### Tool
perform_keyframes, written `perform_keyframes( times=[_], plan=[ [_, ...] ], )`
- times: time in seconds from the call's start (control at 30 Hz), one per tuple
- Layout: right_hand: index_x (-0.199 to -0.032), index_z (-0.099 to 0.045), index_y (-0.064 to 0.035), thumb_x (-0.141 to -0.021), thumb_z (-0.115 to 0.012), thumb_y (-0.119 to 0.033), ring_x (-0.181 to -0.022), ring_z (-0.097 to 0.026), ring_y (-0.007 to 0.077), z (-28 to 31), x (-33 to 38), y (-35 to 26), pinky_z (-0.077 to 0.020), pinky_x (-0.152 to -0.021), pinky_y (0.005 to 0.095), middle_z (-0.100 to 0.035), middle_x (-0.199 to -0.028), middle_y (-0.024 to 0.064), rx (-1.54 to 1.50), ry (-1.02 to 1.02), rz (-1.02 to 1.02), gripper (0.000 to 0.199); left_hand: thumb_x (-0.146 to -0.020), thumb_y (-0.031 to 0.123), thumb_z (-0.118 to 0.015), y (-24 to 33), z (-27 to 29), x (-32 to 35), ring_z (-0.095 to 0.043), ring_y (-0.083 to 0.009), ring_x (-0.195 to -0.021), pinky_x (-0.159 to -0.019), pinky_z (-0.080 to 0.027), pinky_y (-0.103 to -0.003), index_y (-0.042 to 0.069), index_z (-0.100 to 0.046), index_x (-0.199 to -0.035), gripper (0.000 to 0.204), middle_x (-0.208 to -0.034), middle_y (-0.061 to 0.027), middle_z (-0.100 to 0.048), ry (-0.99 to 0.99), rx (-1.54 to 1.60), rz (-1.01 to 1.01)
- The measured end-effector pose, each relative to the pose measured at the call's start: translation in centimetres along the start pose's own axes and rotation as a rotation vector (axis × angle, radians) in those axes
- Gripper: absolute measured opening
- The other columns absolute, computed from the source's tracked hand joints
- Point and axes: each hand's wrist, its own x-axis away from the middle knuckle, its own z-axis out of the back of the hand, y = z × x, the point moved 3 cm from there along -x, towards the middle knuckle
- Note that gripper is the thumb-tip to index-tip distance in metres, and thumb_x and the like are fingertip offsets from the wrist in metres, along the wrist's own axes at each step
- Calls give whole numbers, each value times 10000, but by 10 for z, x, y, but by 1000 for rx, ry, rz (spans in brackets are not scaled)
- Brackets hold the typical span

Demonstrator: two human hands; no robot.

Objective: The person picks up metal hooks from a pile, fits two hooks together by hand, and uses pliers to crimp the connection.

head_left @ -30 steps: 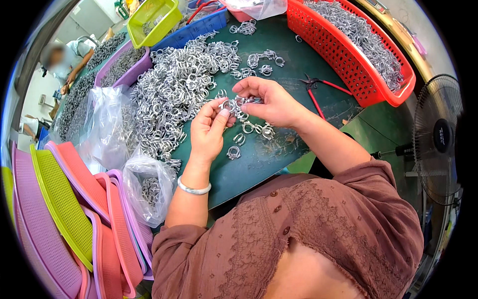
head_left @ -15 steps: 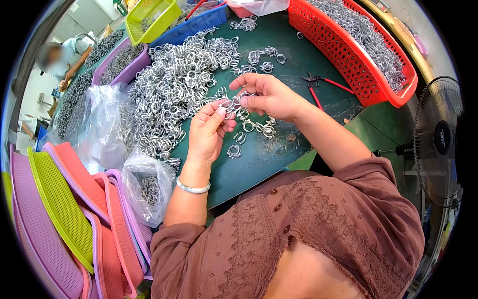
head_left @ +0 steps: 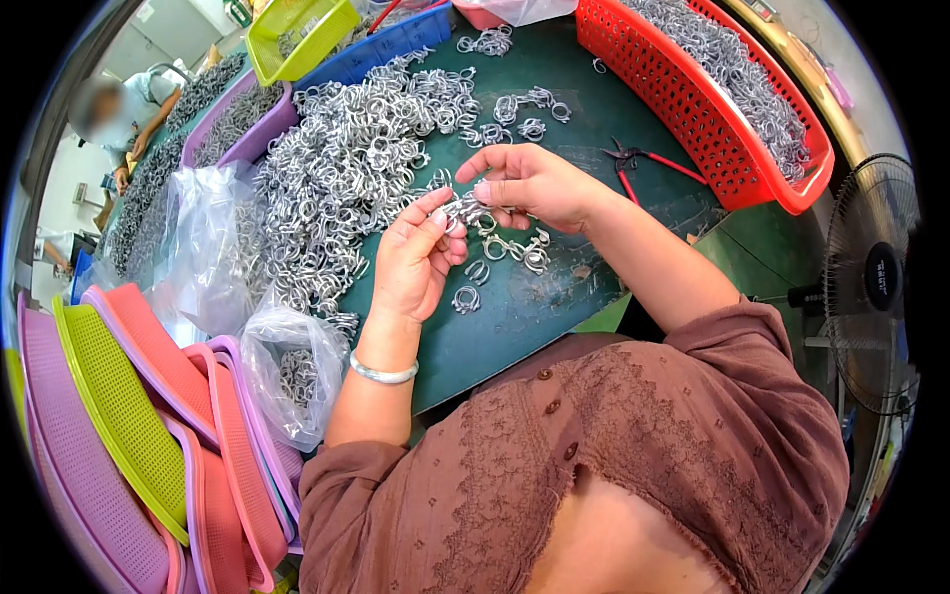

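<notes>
My left hand (head_left: 411,262) pinches a small cluster of silver metal rings (head_left: 463,211) between thumb and fingers above the green table. On the cluster's right side, my right hand (head_left: 534,188) grips it with thumb and bent fingers; its index finger stretches out above. How the rings are joined is too small to tell. A large heap of similar rings (head_left: 336,168) lies to the left of my hands. Under and beside my right hand rest several loose rings (head_left: 520,252), and one small group (head_left: 466,300) sits nearer to me.
A red perforated basket (head_left: 683,109) full of rings stands at the right, with red-handled pliers (head_left: 633,163) near it. Blue (head_left: 371,54), lime (head_left: 297,45) and purple (head_left: 237,124) bins line the back. Stacked baskets (head_left: 129,406), plastic bags (head_left: 203,247) and a person (head_left: 139,104) are left; a fan (head_left: 876,277) right.
Both hands stay in nearly the same place. The rings between them have turned and sit closer together, and my right fingers have shifted slightly on them.
</notes>
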Motion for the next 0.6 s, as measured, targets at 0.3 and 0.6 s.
perform_keyframes(
  times=[0.3,0.6],
  plan=[
    [-1046,-486,-10,-858,-502,-97,-534,-483,69,3,-8,10,-365,-419,176,-540,-717,17,-220,-72,-62,207,-877,89,-477,3,-3,2,-522,-96,-609,-560,-436,-218,-12,-513,-1082,232,-740,-41,-573,-21,16,-24],
    [-1052,-491,-27,-858,-493,-83,-548,-488,70,3,-11,11,-371,-446,175,-536,-715,12,-288,-97,-80,202,-877,94,-482,6,-4,3,-531,-90,-622,-571,-447,-215,-16,-523,-1078,232,-744,-42,-580,-25,-21,-61]
  ],
)
